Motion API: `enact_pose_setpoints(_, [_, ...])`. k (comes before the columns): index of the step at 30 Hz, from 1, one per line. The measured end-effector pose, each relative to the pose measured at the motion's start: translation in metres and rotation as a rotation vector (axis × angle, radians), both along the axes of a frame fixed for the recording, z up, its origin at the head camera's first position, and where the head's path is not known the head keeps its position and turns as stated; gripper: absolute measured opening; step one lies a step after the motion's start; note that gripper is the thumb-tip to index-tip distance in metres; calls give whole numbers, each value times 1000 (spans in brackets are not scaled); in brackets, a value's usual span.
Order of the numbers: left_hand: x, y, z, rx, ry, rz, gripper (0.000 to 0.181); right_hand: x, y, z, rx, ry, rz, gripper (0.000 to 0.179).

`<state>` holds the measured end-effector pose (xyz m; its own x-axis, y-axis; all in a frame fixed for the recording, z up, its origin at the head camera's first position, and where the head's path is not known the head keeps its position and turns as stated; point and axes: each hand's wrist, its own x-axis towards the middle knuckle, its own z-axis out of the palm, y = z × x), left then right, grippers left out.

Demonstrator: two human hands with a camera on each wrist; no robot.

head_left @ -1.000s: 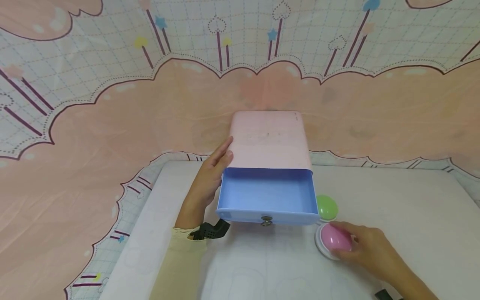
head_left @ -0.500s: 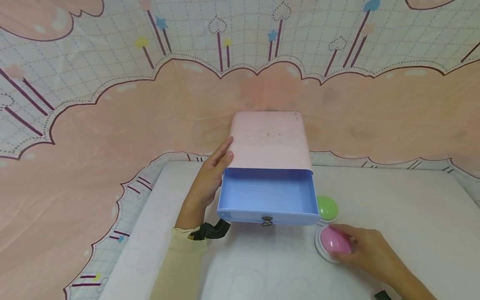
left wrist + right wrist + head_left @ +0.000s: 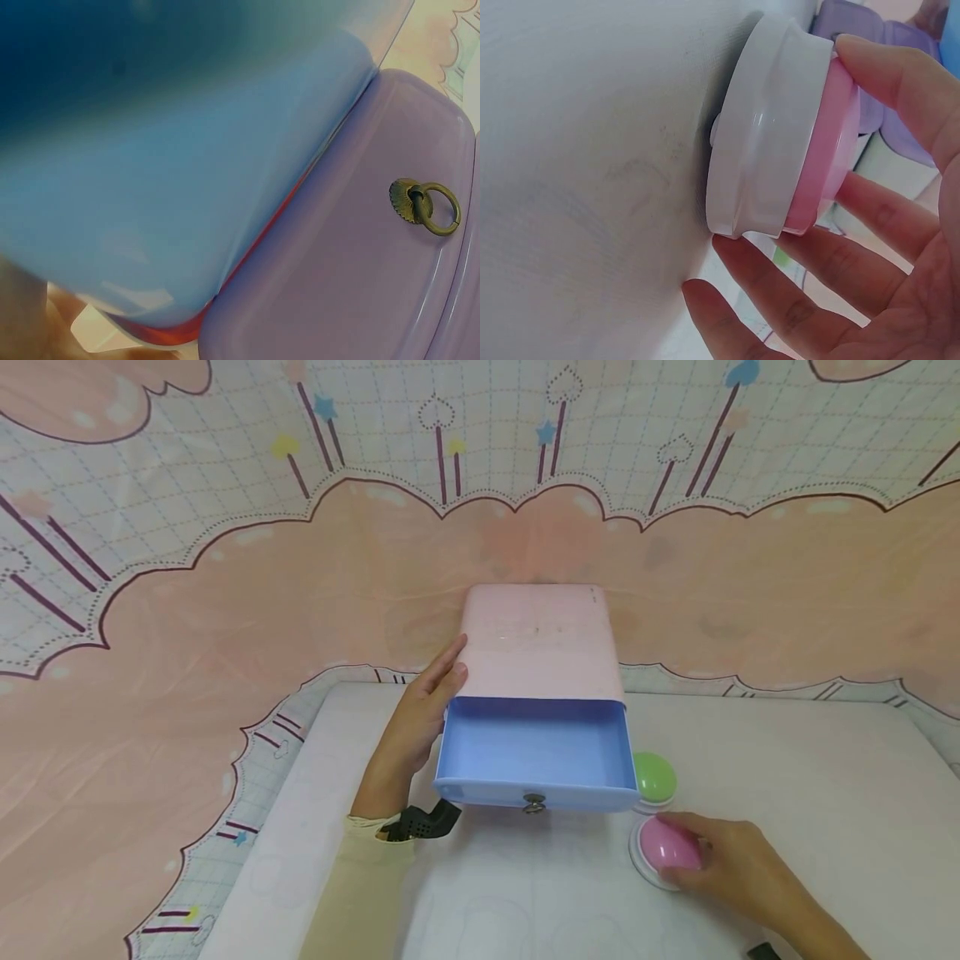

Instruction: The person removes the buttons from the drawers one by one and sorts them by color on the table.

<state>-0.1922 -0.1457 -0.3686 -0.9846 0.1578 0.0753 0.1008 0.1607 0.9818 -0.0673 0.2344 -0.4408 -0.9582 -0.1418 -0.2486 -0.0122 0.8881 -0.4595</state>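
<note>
My left hand (image 3: 411,718) rests along the left side of a small drawer cabinet with a pink top (image 3: 540,639), fingers fairly straight. Its blue top drawer (image 3: 540,739) is pulled out and bare inside, with a metal ring pull (image 3: 534,802) on the front. In the left wrist view a purple drawer front (image 3: 322,247) below it is closed. My right hand (image 3: 738,864) holds a pink-domed push button (image 3: 666,843) by its edges, thumb on one side and fingertips on the other. Its white base (image 3: 761,135) is seen close up in the right wrist view, at the table.
A green-domed button (image 3: 655,777) stands behind the pink one, close to the drawer's right corner. The white table (image 3: 787,760) extends to both sides. Behind the cabinet hangs a patterned cloth (image 3: 337,585).
The right hand and the pink button have shifted very slightly toward me. The left hand, cabinet and drawer keep their places.
</note>
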Motion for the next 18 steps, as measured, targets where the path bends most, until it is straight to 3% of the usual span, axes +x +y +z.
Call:
enact_pose_setpoints(9, [0,0,0,0,4,-1,55,0,0,-1,5,10,18,76])
enact_pose_setpoints(18, [-1,-1,0,7,4,-7,55,-2,-1,1,13,-40,0,80])
